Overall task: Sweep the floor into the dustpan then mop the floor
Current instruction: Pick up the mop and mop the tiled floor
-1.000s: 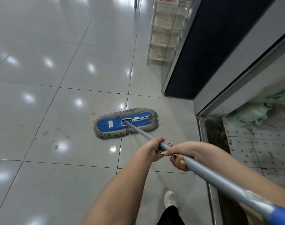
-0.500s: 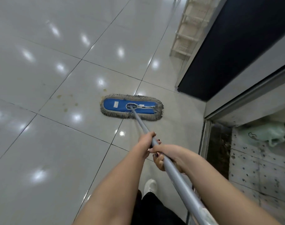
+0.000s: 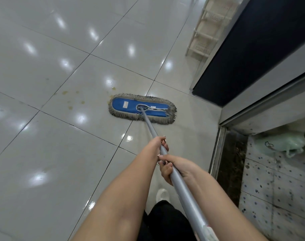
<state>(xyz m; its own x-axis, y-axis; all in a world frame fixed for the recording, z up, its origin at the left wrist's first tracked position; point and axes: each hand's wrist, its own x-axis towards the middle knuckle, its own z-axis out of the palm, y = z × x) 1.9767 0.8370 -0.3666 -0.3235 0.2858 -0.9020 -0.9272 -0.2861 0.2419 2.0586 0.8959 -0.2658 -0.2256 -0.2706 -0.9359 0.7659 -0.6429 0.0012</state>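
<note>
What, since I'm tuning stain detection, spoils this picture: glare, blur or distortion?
Head view: bright lamp reflections dot the glossy floor, one beside the yellowish stains; head view: wide-angle stretch toward the corners; head view: mop head sharp, green bag at the right edge soft.

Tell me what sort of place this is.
Probably a shop, near its entrance: a glossy tiled floor, a white basket rack, and a metal door track beside spotted paving.

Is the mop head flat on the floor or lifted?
Flat on the floor: the mop head shows its whole blue top, and its fringe lies spread around it.
</note>
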